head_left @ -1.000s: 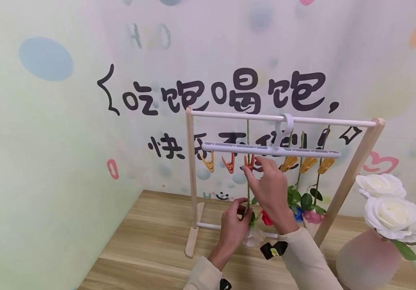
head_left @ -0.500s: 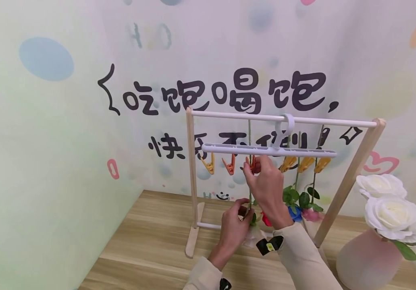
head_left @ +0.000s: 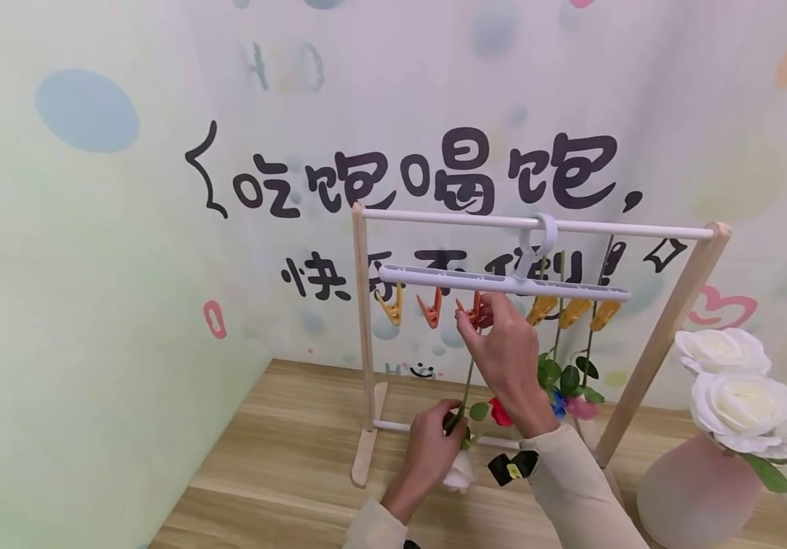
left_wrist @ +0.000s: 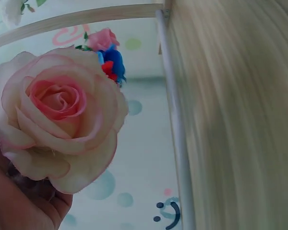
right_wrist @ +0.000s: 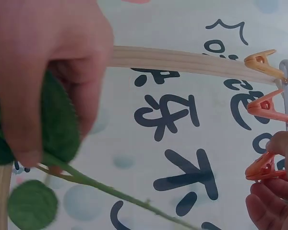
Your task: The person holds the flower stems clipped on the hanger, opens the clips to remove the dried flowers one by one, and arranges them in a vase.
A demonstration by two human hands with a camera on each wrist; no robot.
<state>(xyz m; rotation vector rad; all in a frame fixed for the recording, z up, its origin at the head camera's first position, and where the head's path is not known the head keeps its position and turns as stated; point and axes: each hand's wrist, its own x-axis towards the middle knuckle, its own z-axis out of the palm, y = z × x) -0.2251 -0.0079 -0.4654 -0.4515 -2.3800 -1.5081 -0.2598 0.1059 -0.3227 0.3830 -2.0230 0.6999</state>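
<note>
My left hand [head_left: 435, 442] holds the green stem [head_left: 468, 377] of an artificial rose low down, beside its leaves. The rose's cream-white head with a pink centre [left_wrist: 57, 115] hangs downward, below that hand. My right hand [head_left: 506, 339] pinches an orange clip [right_wrist: 263, 167] under the white hanger [head_left: 435, 276]. The stem slants up towards this clip in the head view, its upper end hidden near the right hand. Another orange clip [head_left: 431, 309] and a yellow clip [head_left: 391, 306] hang to the left with nothing in them.
Yellow clips [head_left: 575, 313] on the right hold stems of upside-down roses, including a blue rose [head_left: 558, 404] and a pink rose [head_left: 582, 409]; a red rose [head_left: 501, 412] hangs nearby. The hanger hooks on a wooden rack [head_left: 664, 343]. A vase [head_left: 695, 488] with white roses stands right.
My left hand has moved down and slightly left with the rose. The stem no longer rises above the hanger. My right hand stays at the orange clip; the hanger has swung slightly.
</note>
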